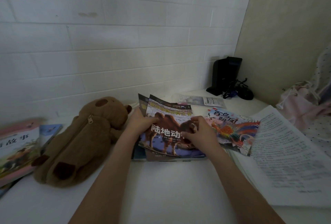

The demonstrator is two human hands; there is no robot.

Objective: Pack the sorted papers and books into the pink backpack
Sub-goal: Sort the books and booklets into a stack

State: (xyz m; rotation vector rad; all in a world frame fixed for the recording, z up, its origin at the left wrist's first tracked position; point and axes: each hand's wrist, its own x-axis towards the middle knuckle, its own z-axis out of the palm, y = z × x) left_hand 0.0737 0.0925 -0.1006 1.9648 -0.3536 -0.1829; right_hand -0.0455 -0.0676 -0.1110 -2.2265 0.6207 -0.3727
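Observation:
A camel-cover book lies on top of a small stack of thin books in the middle of the white table. My left hand grips the stack's left edge, thumb on the cover. My right hand rests on the cover's right part with fingers curled, pinching at it. A colourful phoenix-cover book lies just to the right. An open text book lies at the right edge. The pink backpack sits at the far right, partly cut off.
A brown plush bear bag with a zipper lies left of the stack. More books are piled at the left edge. A paper and a black device with cables sit in the back corner by the white brick wall.

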